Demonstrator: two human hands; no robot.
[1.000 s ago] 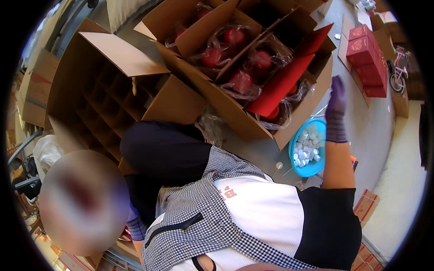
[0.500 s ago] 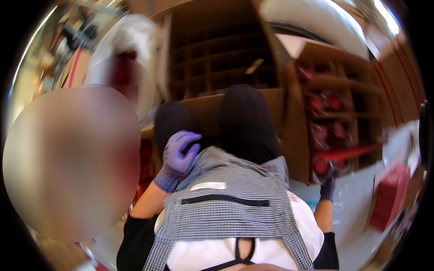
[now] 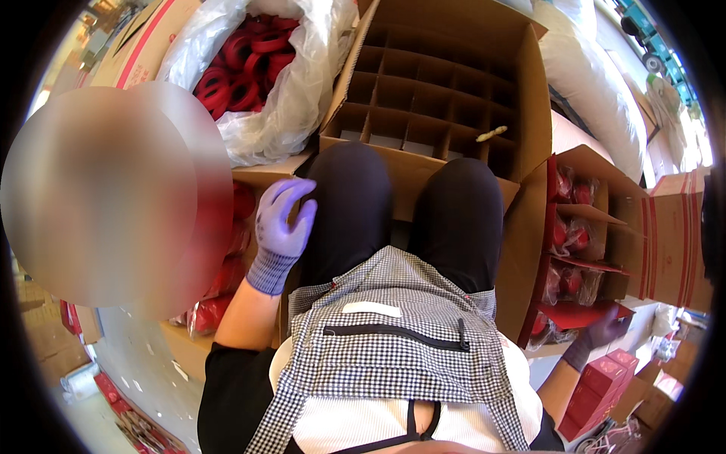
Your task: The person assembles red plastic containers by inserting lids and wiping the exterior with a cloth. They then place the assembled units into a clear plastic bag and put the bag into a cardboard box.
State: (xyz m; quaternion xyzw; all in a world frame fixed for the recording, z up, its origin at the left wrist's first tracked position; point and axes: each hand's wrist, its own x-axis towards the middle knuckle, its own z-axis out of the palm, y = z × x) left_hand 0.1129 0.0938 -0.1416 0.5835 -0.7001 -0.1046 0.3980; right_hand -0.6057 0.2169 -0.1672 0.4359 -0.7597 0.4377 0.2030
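Note:
My left hand (image 3: 280, 219), in a purple glove, hangs beside my left thigh with its fingers apart and curved and nothing between them. At the right, my right hand (image 3: 605, 329), also gloved and in shadow, closes on the outer end of a red cardboard strip (image 3: 571, 312). That strip lies across the near end of an open carton (image 3: 522, 265). Clear-wrapped red items (image 3: 571, 281) sit in the carton's left compartments, while those on its right look bare. My fingertips are partly hidden there.
Ahead of my knees stands a large divided carton (image 3: 427, 163) with a small yellowish piece (image 3: 491, 134) on its dividers. A clear plastic bag (image 3: 302, 113) holds red rings (image 3: 246, 64). Wrapped red items (image 3: 208, 314) lie at my left. White sacks (image 3: 590, 83) lie far right.
My view has swung, so the cartons sit differently in it. My right hand has moved outward along the right carton's near end, and the red strip is lower. My left hand remains open.

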